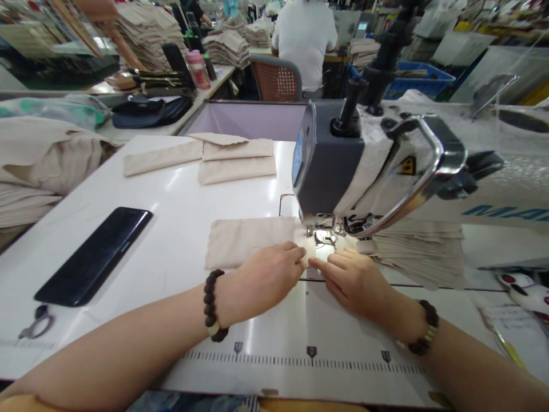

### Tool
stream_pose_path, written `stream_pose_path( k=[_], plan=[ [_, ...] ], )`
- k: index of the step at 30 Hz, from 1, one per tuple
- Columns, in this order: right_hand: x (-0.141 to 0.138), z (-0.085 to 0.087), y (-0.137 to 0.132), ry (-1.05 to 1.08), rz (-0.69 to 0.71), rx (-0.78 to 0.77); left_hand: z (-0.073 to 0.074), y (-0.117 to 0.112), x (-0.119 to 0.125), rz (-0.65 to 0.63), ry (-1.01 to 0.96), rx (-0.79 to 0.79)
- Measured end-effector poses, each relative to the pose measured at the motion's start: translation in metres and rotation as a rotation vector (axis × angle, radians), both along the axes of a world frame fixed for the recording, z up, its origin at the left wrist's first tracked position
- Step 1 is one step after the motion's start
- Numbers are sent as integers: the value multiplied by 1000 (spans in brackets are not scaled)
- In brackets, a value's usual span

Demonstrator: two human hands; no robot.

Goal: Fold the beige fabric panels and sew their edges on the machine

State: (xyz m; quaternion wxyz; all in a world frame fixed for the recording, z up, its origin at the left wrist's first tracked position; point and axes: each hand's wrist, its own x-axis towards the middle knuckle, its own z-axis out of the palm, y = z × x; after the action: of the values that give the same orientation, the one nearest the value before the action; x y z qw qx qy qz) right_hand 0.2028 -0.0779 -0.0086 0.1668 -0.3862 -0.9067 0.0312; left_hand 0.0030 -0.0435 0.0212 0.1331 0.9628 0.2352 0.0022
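A beige cloth piece (249, 243) lies flat on the white sewing table (171, 229), its right end under the presser foot (323, 236) of the grey and white sewing machine (364, 171). My left hand (266, 280) rests on the cloth with its fingers pressing near the needle. My right hand (351, 280) sits just right of it, fingertips at the cloth's near edge. A dark bead bracelet circles each wrist. The needle is mostly hidden by the foot.
A stack of sewn beige pieces (420, 252) hangs behind the machine. Folded beige pieces (235, 163) and a black phone (92, 256) lie on the table, with small scissors (38, 321) near its left edge. A seated person (304, 46) works beyond it among stacked cloth.
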Motion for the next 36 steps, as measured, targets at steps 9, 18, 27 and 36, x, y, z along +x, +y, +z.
stream_pose_path(
  k=[9, 18, 27, 36],
  plan=[
    [-5, -2, 6, -40, -135, 121, -5, 16, 2, 1, -83, 96],
    [-7, 1, 5, -23, -158, 38, -16, 35, 5, 85, -109, 124],
    [-3, -8, 5, -26, -169, 8, -16, 27, 4, 98, -133, 217],
    [4, -27, 6, -22, -125, 107, -18, 32, -9, 429, 116, 268]
  ],
)
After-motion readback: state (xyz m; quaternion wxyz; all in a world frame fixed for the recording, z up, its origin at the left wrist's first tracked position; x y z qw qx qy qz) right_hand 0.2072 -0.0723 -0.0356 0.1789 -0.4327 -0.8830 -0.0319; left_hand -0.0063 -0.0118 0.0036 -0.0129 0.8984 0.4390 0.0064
